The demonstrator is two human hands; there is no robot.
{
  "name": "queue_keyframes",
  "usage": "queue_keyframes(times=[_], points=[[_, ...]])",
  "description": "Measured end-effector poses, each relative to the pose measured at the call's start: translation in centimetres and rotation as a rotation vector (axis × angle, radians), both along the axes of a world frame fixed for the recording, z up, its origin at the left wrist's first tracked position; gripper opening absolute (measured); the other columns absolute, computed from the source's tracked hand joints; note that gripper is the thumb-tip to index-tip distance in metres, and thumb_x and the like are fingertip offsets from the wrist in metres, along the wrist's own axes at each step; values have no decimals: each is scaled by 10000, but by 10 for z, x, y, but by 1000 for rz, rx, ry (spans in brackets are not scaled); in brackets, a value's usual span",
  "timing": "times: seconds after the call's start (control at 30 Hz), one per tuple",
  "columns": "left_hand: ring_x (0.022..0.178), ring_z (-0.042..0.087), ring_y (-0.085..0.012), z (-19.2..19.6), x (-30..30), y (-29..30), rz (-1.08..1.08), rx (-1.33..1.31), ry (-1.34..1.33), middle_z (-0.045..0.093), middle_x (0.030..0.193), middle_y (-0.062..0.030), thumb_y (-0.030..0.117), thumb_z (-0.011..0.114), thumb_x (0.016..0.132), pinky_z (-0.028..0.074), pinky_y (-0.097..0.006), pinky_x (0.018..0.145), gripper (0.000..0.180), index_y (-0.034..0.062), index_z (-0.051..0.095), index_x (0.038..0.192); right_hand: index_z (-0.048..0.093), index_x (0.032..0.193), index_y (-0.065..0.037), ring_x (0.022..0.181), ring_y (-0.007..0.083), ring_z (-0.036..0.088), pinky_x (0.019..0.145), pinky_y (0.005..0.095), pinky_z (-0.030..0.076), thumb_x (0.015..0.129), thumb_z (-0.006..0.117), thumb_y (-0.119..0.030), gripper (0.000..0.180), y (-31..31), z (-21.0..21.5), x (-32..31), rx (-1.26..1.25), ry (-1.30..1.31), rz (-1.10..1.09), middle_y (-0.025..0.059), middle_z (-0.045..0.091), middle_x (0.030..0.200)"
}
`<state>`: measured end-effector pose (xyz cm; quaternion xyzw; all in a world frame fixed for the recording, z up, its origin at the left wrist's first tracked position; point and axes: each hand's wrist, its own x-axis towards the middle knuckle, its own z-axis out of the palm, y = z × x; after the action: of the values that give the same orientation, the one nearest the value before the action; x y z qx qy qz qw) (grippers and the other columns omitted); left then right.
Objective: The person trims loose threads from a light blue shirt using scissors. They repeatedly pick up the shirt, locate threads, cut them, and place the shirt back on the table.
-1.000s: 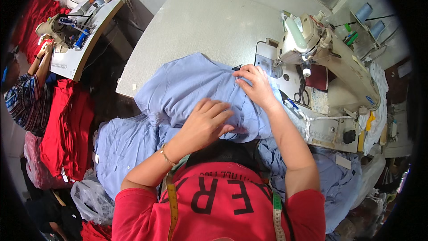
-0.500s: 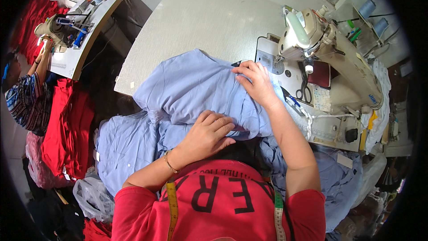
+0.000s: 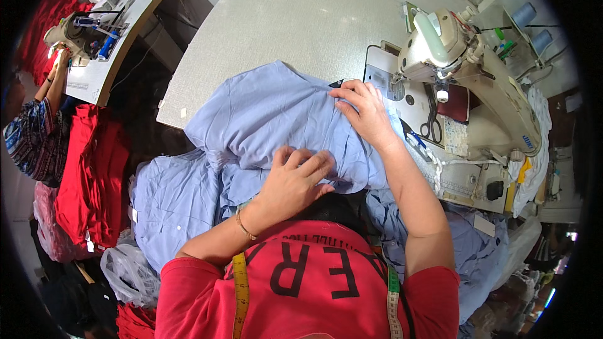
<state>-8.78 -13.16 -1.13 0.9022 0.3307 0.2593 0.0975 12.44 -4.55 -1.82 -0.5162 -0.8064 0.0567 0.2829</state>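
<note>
Left hand lower now, two hands on one blue garment

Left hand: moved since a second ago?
Barely. The left hand stays flat on the blue fabric, same spot relative to the sewing machine.

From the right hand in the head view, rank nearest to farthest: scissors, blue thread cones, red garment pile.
From the right hand:
1. Scissors, just to its right on the machine bed.
2. Blue thread cones, far upper right behind the machine.
3. Red garment pile, far left, beside the table.
</note>
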Motion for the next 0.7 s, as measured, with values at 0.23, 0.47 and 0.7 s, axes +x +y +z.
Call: queue_keyframes(times=[0.23,0.47,0.7], points=[[727,539,-237,-15,-29,1,-143,-133,-376,576,806,-58,144,682,764,392,-355,659,151,66,553,750,674,987,-135,935,234,531,826,354,394,799,644,-147,190,-1,0,0,10,9,3,28,584,980],[1099,511,-288,-4,-11,7,85,0,-93,567,1186,-83,148,699,742,340,-460,981,331,57,581,1037,674,993,-161,954,236,528,827,367,389,810,629,-161,188,2,-2,1,43,4,27,17,578,1005],[1198,463,-283,-15,-24,1,150,-17,-45,525,1274,-85,156,698,744,263,-500,1048,372,50,562,1073,646,1049,-138,965,251,530,853,399,405,824,596,-126,231,-7,7,-6,108,-141,6,34,583,999]])
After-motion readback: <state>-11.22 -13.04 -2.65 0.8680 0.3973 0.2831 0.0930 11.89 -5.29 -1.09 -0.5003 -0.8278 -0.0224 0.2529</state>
